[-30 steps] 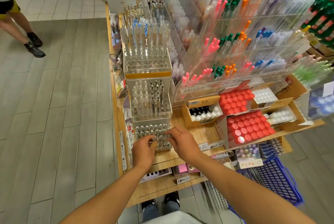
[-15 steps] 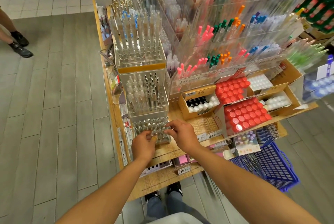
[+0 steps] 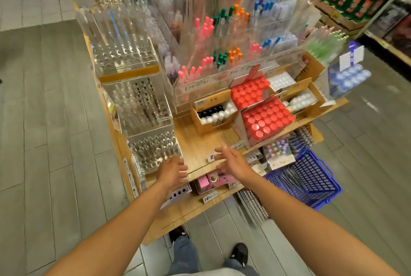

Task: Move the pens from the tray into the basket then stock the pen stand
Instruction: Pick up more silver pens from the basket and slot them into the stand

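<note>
both hands have come off the clear tray since half a second ago, when their fingers were at its near edge. the left hand (image 3: 172,172) now hovers just beside the tray's near right corner, fingers loosely spread and holding nothing. the right hand (image 3: 231,161) has swung right, over the bare wood of the shelf (image 3: 195,142), fingers straight and apart, also holding nothing. the view has tilted too, so more of the floor and the person's shoes show.

under the shelf lip, a lower shelf holds pink packets (image 3: 209,181). to the near right on the floor stands the blue basket (image 3: 311,177), with thin pens lying in it, blurred.

the clear tray (image 3: 155,151) sits at the shelf's left edge, packed with upright pens (image 3: 153,146) showing silver tips. behind it rises the pen stand (image 3: 142,106), a stepped clear block: its middle tier carries clear and black pens, its far tier a few clear and blue ones above many vacant holes.

right of the stand, cardboard boxes hold red caps (image 3: 266,117) and black and white caps (image 3: 213,114). further back, clear racks (image 3: 222,37) hold pink, green, orange and blue pens.
</note>
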